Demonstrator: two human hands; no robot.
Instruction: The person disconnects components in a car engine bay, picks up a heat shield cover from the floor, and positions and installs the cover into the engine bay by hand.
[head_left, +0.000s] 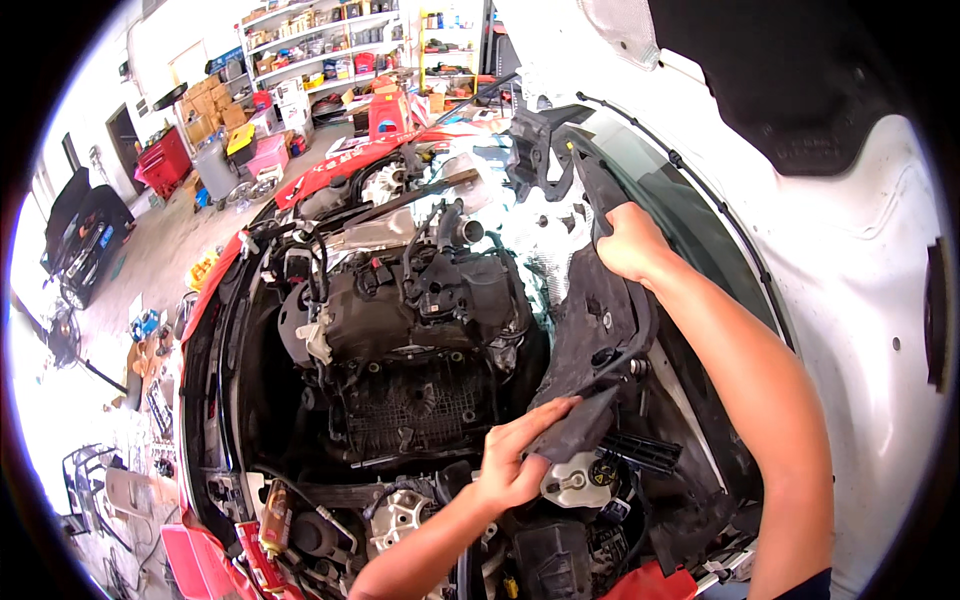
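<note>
A car's engine bay (420,300) lies open before shelves (300,66) of small containers (318,52). Lettering too small to read marks a red fender cover (345,165). Along the windshield (655,185), a long black panel (577,340) is gripped by a person's right hand (635,243) toward the far end and left hand (513,463) at the near end, beside a pale reservoir (572,486) with a yellow-marked cap (602,471). An amber bottle (274,520) and red tube (258,557), labels unreadable, sit at the edge.

The engine bay (222,420) carries a dark engine (400,330), a bottle (273,520), a red tube (258,557).
</note>
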